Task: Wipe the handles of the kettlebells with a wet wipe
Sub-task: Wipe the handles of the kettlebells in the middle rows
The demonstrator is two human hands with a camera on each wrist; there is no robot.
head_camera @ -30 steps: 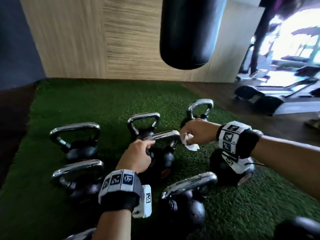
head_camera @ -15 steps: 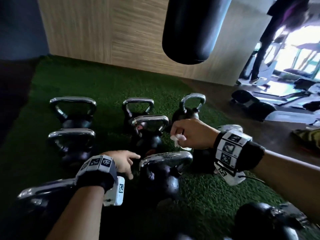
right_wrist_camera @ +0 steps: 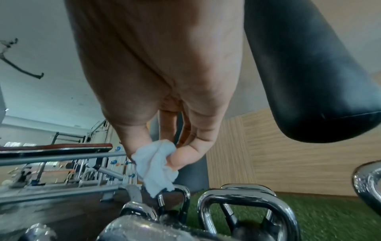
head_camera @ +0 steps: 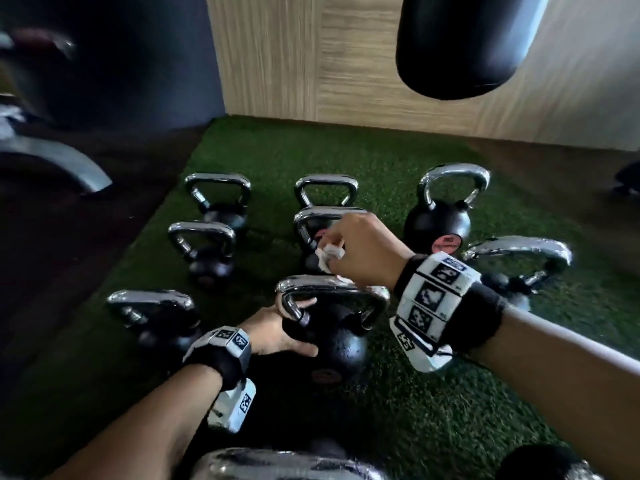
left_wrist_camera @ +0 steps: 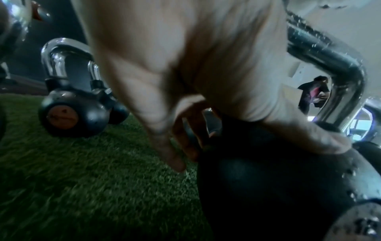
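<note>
Several black kettlebells with chrome handles stand on green turf (head_camera: pixel 450 393). My left hand (head_camera: pixel 277 332) grips the nearest centre kettlebell (head_camera: pixel 341 346) at the left foot of its handle (head_camera: pixel 332 289), thumb on the ball. In the left wrist view my left hand (left_wrist_camera: pixel 185 65) lies against the same kettlebell (left_wrist_camera: pixel 268 179). My right hand (head_camera: pixel 363 247) hovers just above that handle and pinches a crumpled white wet wipe (head_camera: pixel 329 256). In the right wrist view the wipe (right_wrist_camera: pixel 154 166) hangs from thumb and fingers of my right hand (right_wrist_camera: pixel 164 65), over the chrome handles.
Other kettlebells stand at the left (head_camera: pixel 204 251), back left (head_camera: pixel 218 202) and back right (head_camera: pixel 446 209); one leans at the right (head_camera: pixel 519 258). A black punching bag (head_camera: pixel 464 43) hangs ahead before a wooden wall (head_camera: pixel 311 64). Dark floor and a metal machine foot (head_camera: pixel 59 161) lie left.
My left hand let go of the farther kettlebell's handle and now grips the nearer one. My right hand, still with the wipe, has come over that nearer handle.
</note>
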